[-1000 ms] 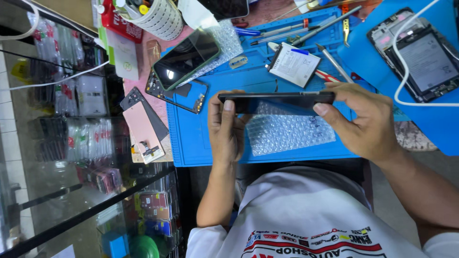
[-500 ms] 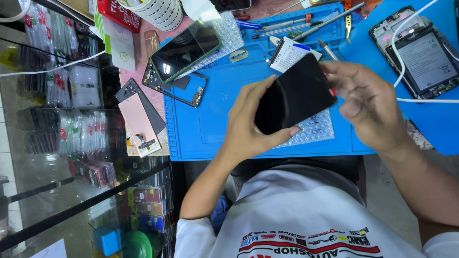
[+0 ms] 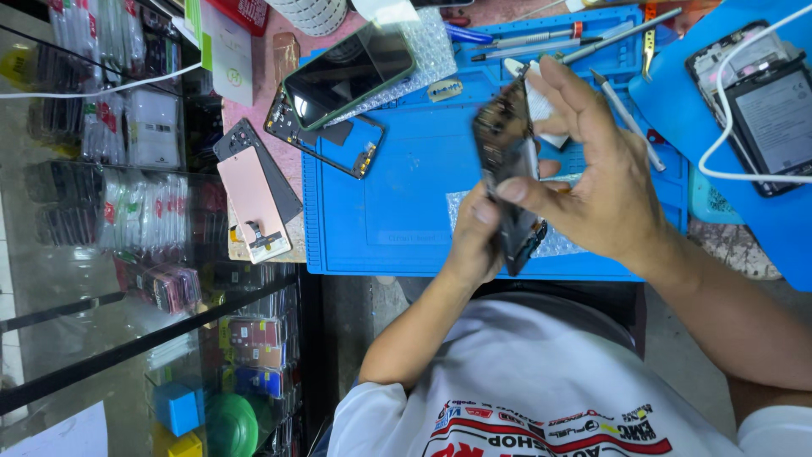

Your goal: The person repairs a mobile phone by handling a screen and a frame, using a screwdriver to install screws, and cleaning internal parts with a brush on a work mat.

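Both my hands hold a dark phone (image 3: pixel 506 165) above a blue work mat (image 3: pixel 381 216). The phone stands on end, and its open side shows circuit parts. My left hand (image 3: pixel 472 244) grips its lower end from below. My right hand (image 3: pixel 609 173) wraps around its right side, thumb on the edge and fingers spread behind the top. A sheet of bubble wrap (image 3: pixel 565 244) lies on the mat under the hands.
A dark-screened phone (image 3: pixel 348 72) lies on bubble wrap at the mat's top left, beside a bare phone frame (image 3: pixel 326 140) and a pink screen panel (image 3: pixel 252 207). Hand tools (image 3: pixel 584 38) line the far edge. An opened phone with a white cable (image 3: pixel 761 110) lies right. A glass display case (image 3: pixel 127 169) stands left.
The phone was held level and edge-on between both hands. It has been turned on end, so its open inner side shows, and my right hand has shifted around it.
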